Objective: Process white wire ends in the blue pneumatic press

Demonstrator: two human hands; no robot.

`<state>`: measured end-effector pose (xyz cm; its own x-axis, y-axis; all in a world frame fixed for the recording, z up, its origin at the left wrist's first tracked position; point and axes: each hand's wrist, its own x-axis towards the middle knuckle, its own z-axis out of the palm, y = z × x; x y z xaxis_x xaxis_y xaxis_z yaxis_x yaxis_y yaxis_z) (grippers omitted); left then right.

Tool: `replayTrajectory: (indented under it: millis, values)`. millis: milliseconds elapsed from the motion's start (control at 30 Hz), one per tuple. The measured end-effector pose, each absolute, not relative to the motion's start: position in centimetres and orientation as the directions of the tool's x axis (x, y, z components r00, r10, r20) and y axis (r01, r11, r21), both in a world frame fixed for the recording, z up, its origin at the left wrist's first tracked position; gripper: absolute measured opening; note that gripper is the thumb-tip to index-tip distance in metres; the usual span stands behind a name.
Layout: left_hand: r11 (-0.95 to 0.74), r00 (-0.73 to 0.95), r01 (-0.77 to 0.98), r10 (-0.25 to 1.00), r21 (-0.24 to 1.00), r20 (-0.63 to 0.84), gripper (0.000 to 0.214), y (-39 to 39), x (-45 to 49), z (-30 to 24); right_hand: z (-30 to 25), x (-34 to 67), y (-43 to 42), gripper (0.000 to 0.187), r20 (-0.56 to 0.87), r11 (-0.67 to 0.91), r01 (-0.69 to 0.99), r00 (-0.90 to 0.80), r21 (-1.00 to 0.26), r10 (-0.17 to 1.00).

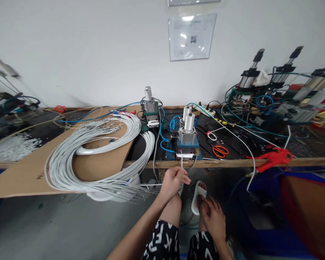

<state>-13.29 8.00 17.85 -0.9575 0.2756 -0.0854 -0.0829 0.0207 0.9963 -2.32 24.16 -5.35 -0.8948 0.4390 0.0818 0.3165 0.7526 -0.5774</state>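
My left hand (173,181) pinches a thin white cable (181,163) just in front of the bench edge. The cable's upper end reaches the white front part of a small pneumatic press (188,136) with silver cylinders; whether it sits inside cannot be made out. Down at my right knee, my right hand (214,219) lies flat with fingers stretched out, holding nothing. Left of the press, a large coiled bundle of white cables (60,162) rests on a cardboard sheet (18,177), its loose ends hanging over the bench edge near my left wrist.
A second small press (150,108) stands farther back. Orange-handled scissors (220,151) and a red air gun (273,157) lie on the right, with taller presses (249,77) beyond. White scraps (14,146) cover the far left. Blue bins (240,209) stand below the bench.
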Motion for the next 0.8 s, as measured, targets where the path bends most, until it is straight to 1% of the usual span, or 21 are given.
replayTrajectory:
  millis: [233, 500, 800]
  values:
    - [0.014, -0.957, -0.081, 0.278, 0.997, -0.082, 0.040, 8.00, -13.45, 17.86, -5.57, -2.27, 24.09, 0.048, 0.078, 0.763, 0.332, -0.892, -0.555, 0.444]
    - [0.015, -0.959, -0.083, 0.270, 0.996, -0.084, 0.035, 7.93, -13.42, 17.93, -5.24, -2.22, 24.17, 0.048, 0.063, 0.757, 0.337, -0.894, -0.560, 0.444]
    - [0.004, -0.965, -0.078, 0.251, 0.997, -0.076, 0.042, 7.90, -13.45, 17.88, -5.34, -2.33, 24.26, 0.048, 0.079, 0.766, 0.334, -0.892, -0.549, 0.446]
